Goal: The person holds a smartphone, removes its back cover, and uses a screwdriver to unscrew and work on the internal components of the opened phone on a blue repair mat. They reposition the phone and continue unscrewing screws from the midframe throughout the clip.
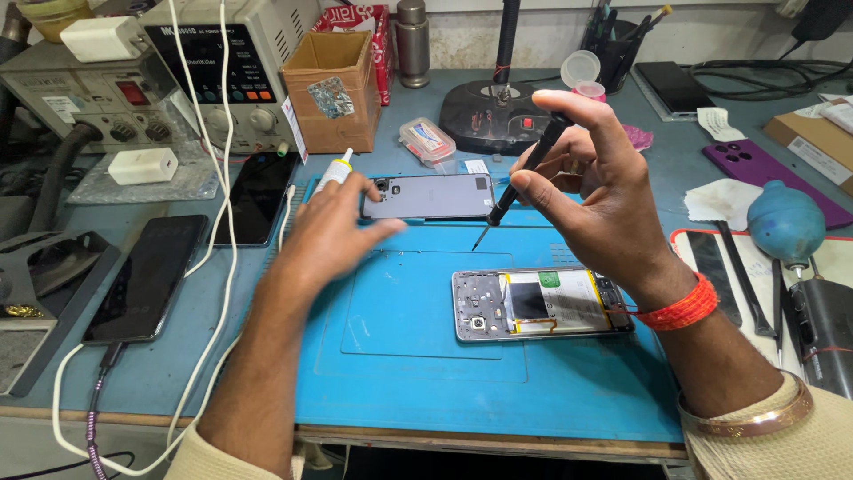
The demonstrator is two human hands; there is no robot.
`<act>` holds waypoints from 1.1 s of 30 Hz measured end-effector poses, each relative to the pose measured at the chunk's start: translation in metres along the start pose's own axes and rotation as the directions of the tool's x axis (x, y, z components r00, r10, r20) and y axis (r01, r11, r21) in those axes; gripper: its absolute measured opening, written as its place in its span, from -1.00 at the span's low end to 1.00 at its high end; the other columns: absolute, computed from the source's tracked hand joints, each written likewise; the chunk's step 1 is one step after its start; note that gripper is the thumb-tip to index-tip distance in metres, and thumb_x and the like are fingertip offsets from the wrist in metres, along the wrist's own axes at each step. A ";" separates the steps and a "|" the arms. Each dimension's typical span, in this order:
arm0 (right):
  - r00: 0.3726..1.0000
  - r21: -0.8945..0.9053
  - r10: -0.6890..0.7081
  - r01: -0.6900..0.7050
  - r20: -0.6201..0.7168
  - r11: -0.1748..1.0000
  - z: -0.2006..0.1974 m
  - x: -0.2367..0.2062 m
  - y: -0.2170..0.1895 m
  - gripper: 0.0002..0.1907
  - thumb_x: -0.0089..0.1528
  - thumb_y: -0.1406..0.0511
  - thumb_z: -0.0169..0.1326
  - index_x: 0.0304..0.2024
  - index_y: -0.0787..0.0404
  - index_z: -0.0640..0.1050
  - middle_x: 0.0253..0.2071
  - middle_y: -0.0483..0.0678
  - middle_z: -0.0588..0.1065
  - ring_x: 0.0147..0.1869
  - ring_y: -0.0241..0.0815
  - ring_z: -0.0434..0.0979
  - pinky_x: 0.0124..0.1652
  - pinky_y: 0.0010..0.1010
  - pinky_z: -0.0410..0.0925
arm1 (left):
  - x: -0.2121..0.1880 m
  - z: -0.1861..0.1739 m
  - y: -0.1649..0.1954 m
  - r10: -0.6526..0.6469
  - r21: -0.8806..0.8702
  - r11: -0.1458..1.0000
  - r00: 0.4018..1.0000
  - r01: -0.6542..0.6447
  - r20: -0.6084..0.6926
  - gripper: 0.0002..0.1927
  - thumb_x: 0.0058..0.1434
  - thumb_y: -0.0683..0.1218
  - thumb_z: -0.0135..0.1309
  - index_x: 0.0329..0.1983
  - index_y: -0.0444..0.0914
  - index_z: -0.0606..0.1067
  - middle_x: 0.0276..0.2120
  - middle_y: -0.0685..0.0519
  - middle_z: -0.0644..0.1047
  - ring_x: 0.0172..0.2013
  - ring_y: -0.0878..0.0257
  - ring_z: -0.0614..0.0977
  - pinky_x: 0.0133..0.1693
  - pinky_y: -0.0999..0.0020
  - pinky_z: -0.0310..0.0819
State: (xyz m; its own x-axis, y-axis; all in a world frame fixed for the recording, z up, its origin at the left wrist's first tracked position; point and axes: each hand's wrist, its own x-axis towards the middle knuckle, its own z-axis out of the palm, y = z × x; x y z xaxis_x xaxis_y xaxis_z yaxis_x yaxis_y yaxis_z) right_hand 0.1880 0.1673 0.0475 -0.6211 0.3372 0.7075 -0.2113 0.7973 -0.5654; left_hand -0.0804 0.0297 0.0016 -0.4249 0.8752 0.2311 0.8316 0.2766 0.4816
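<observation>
My right hand (pixel 597 191) holds a slim black screwdriver (pixel 520 182) tilted, tip down, above the blue work mat (pixel 418 373). An opened phone (pixel 542 304) with its battery and boards exposed lies on the mat below that hand. My left hand (pixel 333 233) hovers, blurred, over the mat's upper left with fingers spread, holding nothing. It is close to a grey phone back cover (pixel 428 196) and a small white glue bottle (pixel 335 171).
A black phone (pixel 147 277) on a cable and another dark phone (pixel 258 196) lie left. A power supply (pixel 235 62), cardboard box (pixel 333 89) and lamp base (pixel 498 116) stand behind. A blue dust blower (pixel 786 222), tweezers and a purple case (pixel 773 173) sit right.
</observation>
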 end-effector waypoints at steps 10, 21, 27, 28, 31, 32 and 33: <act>1.000 0.015 0.013 -0.013 -0.001 1.000 0.001 0.001 0.000 -0.37 0.37 0.44 0.20 0.42 0.18 0.23 -0.13 -0.01 0.57 -0.06 -0.28 0.66 -0.02 -0.45 0.57 | 0.000 0.007 -0.001 -0.055 0.203 0.978 0.998 0.047 0.035 -0.26 -0.10 0.24 0.43 0.07 -0.11 0.41 0.06 -0.14 0.46 0.13 -0.12 0.47 0.15 -0.03 0.33; 1.000 0.010 0.020 -0.020 0.006 1.000 0.001 0.000 0.000 -0.36 0.37 0.44 0.19 0.42 0.17 0.22 -0.14 -0.01 0.57 -0.06 -0.28 0.66 -0.04 -0.45 0.57 | -0.001 -0.004 -0.001 -0.158 0.179 0.975 0.980 0.135 0.120 -0.11 -0.24 0.19 0.54 0.16 -0.05 0.39 0.09 -0.12 0.39 0.19 -0.09 0.38 0.16 -0.02 0.26; 1.000 0.030 0.031 -0.031 0.007 0.999 0.002 0.000 -0.001 -0.37 0.37 0.44 0.19 0.42 0.17 0.23 -0.14 -0.01 0.56 -0.05 -0.28 0.66 -0.04 -0.45 0.58 | 0.000 -0.006 -0.013 -0.065 0.100 0.993 0.997 0.062 0.031 -0.29 -0.09 0.13 0.42 0.14 -0.04 0.44 0.08 -0.07 0.46 0.21 -0.06 0.44 0.19 -0.02 0.31; 0.999 0.029 0.032 -0.032 0.007 0.999 0.002 0.000 -0.001 -0.36 0.37 0.44 0.19 0.42 0.17 0.23 -0.15 -0.01 0.56 -0.06 -0.28 0.66 -0.04 -0.46 0.58 | 0.001 -0.002 -0.009 -0.038 0.084 0.996 0.999 0.038 -0.004 -0.32 -0.04 0.16 0.40 0.14 -0.04 0.45 0.09 -0.08 0.46 0.19 -0.07 0.45 0.19 -0.02 0.33; 0.999 0.023 0.039 -0.039 0.004 0.999 0.002 -0.001 -0.001 -0.36 0.36 0.44 0.20 0.42 0.18 0.23 -0.17 -0.01 0.55 -0.07 -0.29 0.65 -0.04 -0.46 0.58 | 0.001 0.019 0.011 0.026 0.072 0.997 0.999 -0.024 -0.034 -0.24 -0.04 0.23 0.43 0.15 -0.12 0.40 0.04 -0.16 0.42 0.13 -0.13 0.42 0.15 -0.05 0.28; 0.999 0.020 0.045 -0.045 0.004 0.999 0.002 -0.001 -0.001 -0.36 0.36 0.44 0.20 0.42 0.18 0.23 -0.17 -0.01 0.55 -0.07 -0.29 0.66 -0.04 -0.46 0.58 | 0.000 0.026 0.019 0.043 0.073 0.997 0.999 -0.041 -0.030 -0.19 -0.06 0.26 0.45 0.15 -0.16 0.37 0.02 -0.19 0.40 0.11 -0.15 0.40 0.13 -0.07 0.25; 0.999 0.017 0.049 -0.049 0.004 0.999 0.002 0.000 -0.001 -0.36 0.36 0.44 0.19 0.42 0.18 0.23 -0.17 -0.02 0.56 -0.07 -0.29 0.66 -0.04 -0.46 0.58 | -0.001 0.029 0.022 0.051 0.103 0.993 0.999 -0.050 -0.007 -0.17 -0.06 0.26 0.46 0.15 -0.18 0.37 0.02 -0.20 0.39 0.10 -0.16 0.40 0.12 -0.07 0.25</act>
State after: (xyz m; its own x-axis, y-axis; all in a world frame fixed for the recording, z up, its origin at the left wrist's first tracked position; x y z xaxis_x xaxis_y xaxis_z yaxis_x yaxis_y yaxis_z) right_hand 0.1870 0.1656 0.0469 -0.6336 0.3735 0.6775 -0.1934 0.7714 -0.6062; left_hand -0.0509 0.0462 -0.0125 -0.3846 0.8853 0.2615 0.8842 0.2720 0.3799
